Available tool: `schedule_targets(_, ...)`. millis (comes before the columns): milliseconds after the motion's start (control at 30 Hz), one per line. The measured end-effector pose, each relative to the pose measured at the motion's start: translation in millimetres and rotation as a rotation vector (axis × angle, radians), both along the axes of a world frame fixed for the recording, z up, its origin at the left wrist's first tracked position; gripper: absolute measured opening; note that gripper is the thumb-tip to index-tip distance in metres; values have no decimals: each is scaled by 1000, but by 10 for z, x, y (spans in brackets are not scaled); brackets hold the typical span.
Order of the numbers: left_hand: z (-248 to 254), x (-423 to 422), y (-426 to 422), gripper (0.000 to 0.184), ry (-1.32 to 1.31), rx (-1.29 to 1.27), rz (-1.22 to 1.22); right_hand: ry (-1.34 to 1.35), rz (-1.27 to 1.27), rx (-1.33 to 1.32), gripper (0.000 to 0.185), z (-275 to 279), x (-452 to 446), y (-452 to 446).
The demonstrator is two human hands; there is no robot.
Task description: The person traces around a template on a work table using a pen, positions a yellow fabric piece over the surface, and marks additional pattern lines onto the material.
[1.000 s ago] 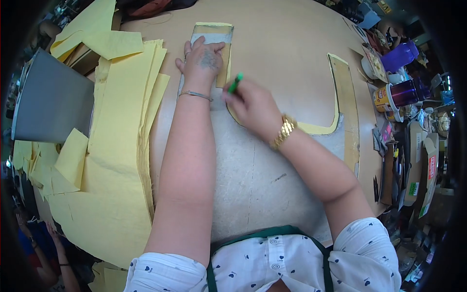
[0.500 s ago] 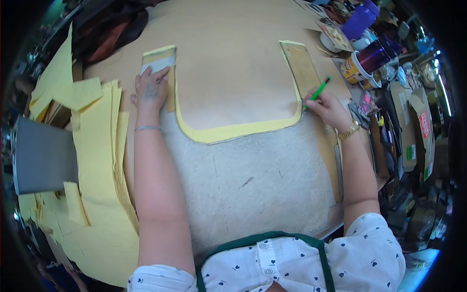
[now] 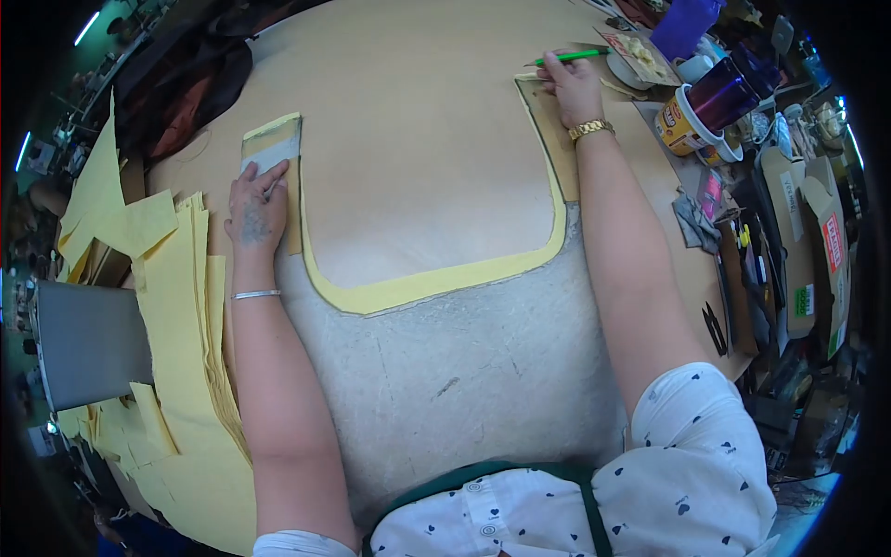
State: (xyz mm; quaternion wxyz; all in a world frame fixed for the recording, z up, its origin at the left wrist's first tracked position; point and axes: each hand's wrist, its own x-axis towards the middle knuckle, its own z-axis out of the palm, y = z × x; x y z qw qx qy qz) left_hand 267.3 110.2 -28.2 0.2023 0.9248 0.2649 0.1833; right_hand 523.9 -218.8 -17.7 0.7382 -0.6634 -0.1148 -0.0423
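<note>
A large grey template (image 3: pixel 464 371) with a U-shaped cutout and tan strips on its two arms lies before me. Yellow sheet material (image 3: pixel 418 286) shows as a band along the inside of the cutout. My left hand (image 3: pixel 257 212) rests flat on the template's left arm, fingers stretched out. At the far end of the right arm, my right hand (image 3: pixel 574 88) is closed around a green pencil (image 3: pixel 583 57). The pencil lies nearly level, its tip to the left, close to the arm's top edge; whether it touches anything I cannot tell.
Yellow sheets (image 3: pixel 181 325) are piled at the left beside a grey box-like object (image 3: pixel 93 343). Dark cloth (image 3: pixel 209 79) lies at the back left. A purple tumbler (image 3: pixel 733 88), a printed tub (image 3: pixel 682 125), black snips (image 3: pixel 714 330) and cardboard boxes (image 3: pixel 780 232) line the right.
My right hand has moved with the pencil from the cutout's lower right bend up to the right arm's far end. The left hand stays on the left arm; the view has shifted slightly.
</note>
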Motion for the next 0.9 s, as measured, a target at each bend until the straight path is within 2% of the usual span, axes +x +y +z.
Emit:
schedule_targets(33, 35, 32, -84, 27, -129, 70, -82, 26, -104, 9, 23, 38, -40, -25)
schedule_targets(100, 136, 134, -395, 26, -382, 215, -277, -68, -109, -124, 22, -74, 60, -135)
schedule_targets(167, 345, 341, -1152, 28, -387, 246, -537, -87, -129, -185, 22, -86, 117, -141)
schedule_targets(233, 413, 610, -1819, 32, -167, 145, -745, -113, -112, -268, 22, -116, 122, -84)
schedule_targets(300, 429, 899, -2342, 43, 18, 85, -775, -132, -112, -394, 22, -90, 131, -37)
schedule_targets(400, 239, 1288, -2583, 51, 55, 91, -645, -92, -92, -413, 22, -127, 210, -19)
schedule_targets(533, 162, 1299, -2614, 61, 93, 181, -623, -172, -58, -540, 30, -52, 127, -4)
schedule_targets(567, 193, 1297, -2616, 63, 105, 205, -621, -95, -39, -640, 31, 46, 54, -15)
schedule_targets(767, 191, 1298, -2643, 71, 121, 236, -615, -240, -423, -1058, 27, 81, 183, -284)
schedule_targets(900, 237, 1297, -2646, 72, 138, 193, -616, -162, -93, -862, 31, 63, 35, 36)
